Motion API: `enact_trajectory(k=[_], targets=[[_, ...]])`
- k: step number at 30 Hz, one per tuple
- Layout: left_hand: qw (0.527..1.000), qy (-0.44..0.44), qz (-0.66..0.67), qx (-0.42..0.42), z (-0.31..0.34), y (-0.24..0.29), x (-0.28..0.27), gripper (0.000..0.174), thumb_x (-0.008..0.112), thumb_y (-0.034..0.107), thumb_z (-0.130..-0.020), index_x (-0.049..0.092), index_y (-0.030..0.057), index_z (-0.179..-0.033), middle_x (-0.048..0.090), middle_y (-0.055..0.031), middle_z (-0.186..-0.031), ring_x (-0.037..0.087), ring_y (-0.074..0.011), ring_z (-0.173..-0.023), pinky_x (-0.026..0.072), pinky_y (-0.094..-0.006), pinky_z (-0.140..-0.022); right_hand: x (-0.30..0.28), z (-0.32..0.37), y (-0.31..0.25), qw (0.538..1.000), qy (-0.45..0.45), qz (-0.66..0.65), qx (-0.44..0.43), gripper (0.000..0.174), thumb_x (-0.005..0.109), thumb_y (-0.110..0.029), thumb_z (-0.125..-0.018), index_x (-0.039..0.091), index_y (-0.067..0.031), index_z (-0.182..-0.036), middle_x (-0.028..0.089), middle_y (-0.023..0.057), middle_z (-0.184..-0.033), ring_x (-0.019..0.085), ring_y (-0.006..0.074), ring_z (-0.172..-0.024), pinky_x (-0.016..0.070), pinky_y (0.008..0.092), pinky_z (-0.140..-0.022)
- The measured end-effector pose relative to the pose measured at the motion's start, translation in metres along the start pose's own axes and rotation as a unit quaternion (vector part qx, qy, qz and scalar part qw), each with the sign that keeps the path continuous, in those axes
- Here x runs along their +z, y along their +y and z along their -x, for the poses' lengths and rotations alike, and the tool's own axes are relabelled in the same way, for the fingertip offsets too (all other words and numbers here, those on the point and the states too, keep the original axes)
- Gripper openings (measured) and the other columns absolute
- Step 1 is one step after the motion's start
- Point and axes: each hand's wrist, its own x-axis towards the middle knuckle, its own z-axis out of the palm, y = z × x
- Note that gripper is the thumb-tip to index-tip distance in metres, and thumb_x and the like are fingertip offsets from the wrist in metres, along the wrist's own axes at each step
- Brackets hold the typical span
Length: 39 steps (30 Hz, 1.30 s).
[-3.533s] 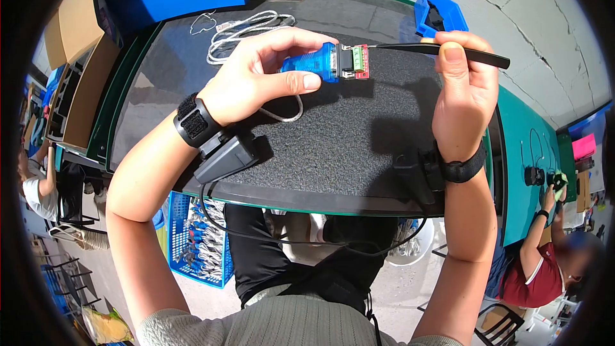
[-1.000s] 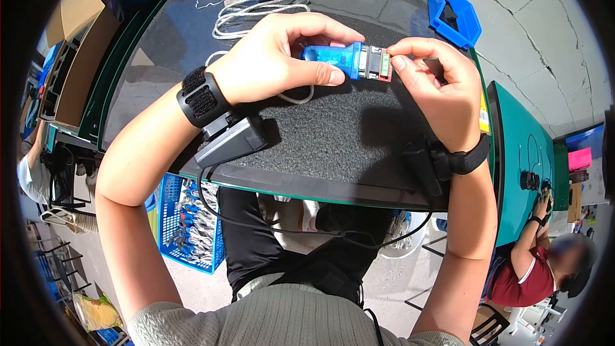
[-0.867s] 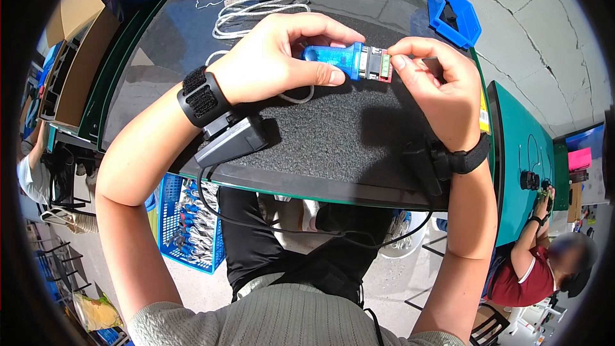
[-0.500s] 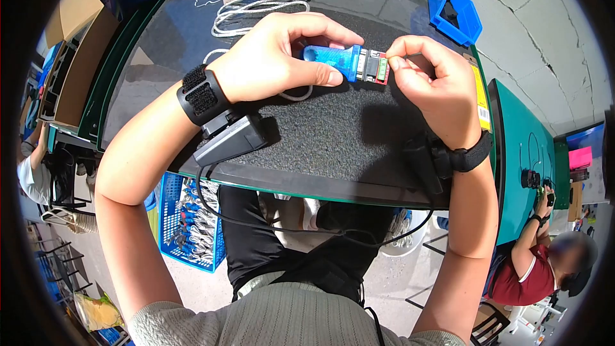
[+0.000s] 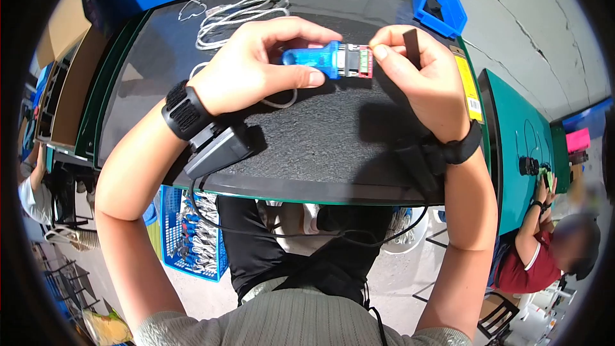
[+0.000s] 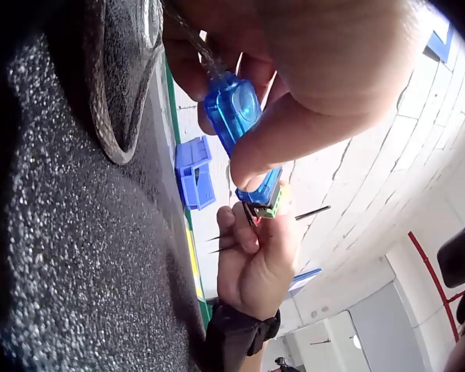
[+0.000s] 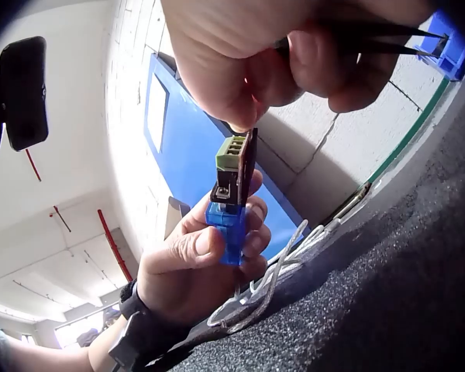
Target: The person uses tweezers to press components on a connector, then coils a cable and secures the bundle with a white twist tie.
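The translucent blue plastic connector (image 5: 312, 59) is held above the dark, speckled mat (image 5: 314, 147), between the two hands. Its long axis runs left to right in the head view, roughly level and crosswise to the person. The cable end points into the left palm; the opposite end — fitted with a small red circuit board (image 5: 369, 73) and green terminal block (image 5: 364, 62) — points toward the right hand (image 5: 423, 74).

The left hand (image 5: 243, 67) grips the connector body between thumb and curled fingers. The right hand is closed, thumb and index fingertips together at the outer edge of the board; its fingers also retain the slim black tweezers (image 5: 412, 49), tips directed away from the board. The coiled grey-white cable (image 5: 240, 20) lies beyond the left hand.
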Motion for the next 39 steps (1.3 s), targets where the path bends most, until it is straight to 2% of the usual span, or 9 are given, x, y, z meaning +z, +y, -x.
enact_trajectory(k=[6, 8, 13, 17, 19, 23, 27, 31, 39], targets=[[1.000, 0.004, -0.023, -0.014, 0.001, 0.001, 0.002, 0.045, 0.069, 0.003, -0.077, 0.056, 0.0008, -0.120, 0.057, -0.0040, -0.109, 0.053, -0.0119, -0.100, 0.0413, -0.0258, -0.090, -0.002, 0.003, -0.005, 0.999, -0.007, 0.046, -0.009, 0.019, 0.064, -0.015, -0.082, 0.065, 0.0009, -0.092, 0.063, 0.0035, -0.076, 0.054, 0.0055, -0.068, 0.0449, 0.0211, -0.063], [0.999, 0.002, -0.038, -0.011, 0.000, 0.003, 0.003, 0.044, 0.070, 0.004, -0.077, 0.057, 0.0015, -0.119, 0.056, -0.0031, -0.106, 0.053, -0.0114, -0.099, 0.0411, -0.0253, -0.089, -0.003, 0.005, -0.006, 0.998, -0.011, 0.063, -0.018, 0.012, 0.064, -0.008, -0.083, 0.065, -0.0029, -0.093, 0.052, -0.0072, -0.068, 0.040, -0.0007, -0.062, 0.0313, 0.0157, -0.055], [0.999, 0.000, -0.029, -0.013, 0.000, -0.001, 0.006, 0.044, 0.072, 0.005, -0.075, 0.059, 0.0021, -0.117, 0.056, -0.0021, -0.103, 0.053, -0.0113, -0.095, 0.0414, -0.0253, -0.087, -0.005, 0.004, 0.005, 0.995, -0.044, 0.088, -0.016, 0.014, 0.057, -0.007, -0.080, 0.063, -0.0027, -0.092, 0.053, -0.0052, -0.072, 0.044, 0.0010, -0.065, 0.0374, 0.0171, -0.058], [0.999, 0.002, -0.037, -0.011, 0.001, 0.001, 0.005, 0.044, 0.072, 0.005, -0.076, 0.058, 0.0017, -0.118, 0.056, -0.0024, -0.103, 0.053, -0.0116, -0.096, 0.0412, -0.0258, -0.088, -0.003, 0.003, 0.004, 0.996, -0.040, 0.084, -0.015, 0.014, 0.056, -0.006, -0.080, 0.062, -0.0023, -0.092, 0.053, -0.0048, -0.073, 0.044, 0.0014, -0.066, 0.0371, 0.0169, -0.059], [0.998, 0.000, -0.063, 0.001, 0.001, 0.001, 0.003, 0.042, 0.069, 0.003, -0.077, 0.057, 0.0016, -0.118, 0.061, -0.0031, -0.106, 0.056, -0.0102, -0.097, 0.0447, -0.0250, -0.087, -0.004, 0.004, 0.000, 0.998, -0.048, 0.029, -0.002, 0.023, 0.061, -0.016, -0.081, 0.063, 0.0024, -0.095, 0.063, 0.0064, -0.076, 0.058, 0.0091, -0.069, 0.0474, 0.0242, -0.065], [0.999, -0.002, -0.032, -0.019, 0.001, -0.002, 0.000, 0.045, 0.070, 0.005, -0.078, 0.054, -0.0010, -0.120, 0.057, -0.0061, -0.114, 0.053, -0.0132, -0.104, 0.0408, -0.0278, -0.093, -0.003, 0.004, -0.003, 0.998, -0.046, 0.039, 0.014, 0.021, 0.062, -0.015, -0.083, 0.061, 0.0031, -0.094, 0.057, 0.0027, -0.077, 0.051, 0.0063, -0.070, 0.0444, 0.0217, -0.065], [1.000, 0.009, 0.001, -0.024, 0.001, -0.002, 0.001, 0.045, 0.071, 0.006, -0.078, 0.055, 0.0012, -0.120, 0.059, -0.0036, -0.111, 0.055, -0.0117, -0.100, 0.0439, -0.0268, -0.089, -0.003, 0.002, 0.001, 0.999, 0.016, 0.029, -0.016, 0.014, 0.061, -0.013, -0.085, 0.063, -0.0029, -0.094, 0.056, -0.0052, -0.076, 0.045, 0.0017, -0.066, 0.0362, 0.0181, -0.058], [1.000, 0.003, 0.000, -0.006, 0.000, -0.003, 0.000, 0.044, 0.071, 0.006, -0.078, 0.056, 0.0027, -0.120, 0.059, -0.0031, -0.109, 0.055, -0.0114, -0.100, 0.0450, -0.0266, -0.088, 0.000, 0.000, 0.002, 0.996, 0.049, 0.059, -0.033, 0.013, 0.062, -0.013, -0.085, 0.063, -0.0034, -0.094, 0.056, -0.0049, -0.075, 0.045, 0.0016, -0.066, 0.0359, 0.0171, -0.058], [1.000, 0.014, -0.008, -0.003, -0.001, -0.003, -0.001, 0.045, 0.072, 0.006, -0.077, 0.057, 0.0028, -0.120, 0.060, -0.0034, -0.109, 0.055, -0.0120, -0.101, 0.0453, -0.0270, -0.090, -0.001, 0.003, -0.007, 0.999, 0.004, 0.052, -0.013, 0.014, 0.064, -0.007, -0.083, 0.064, -0.0038, -0.097, 0.056, -0.0045, -0.070, 0.045, 0.0001, -0.063, 0.0348, 0.0155, -0.055]])
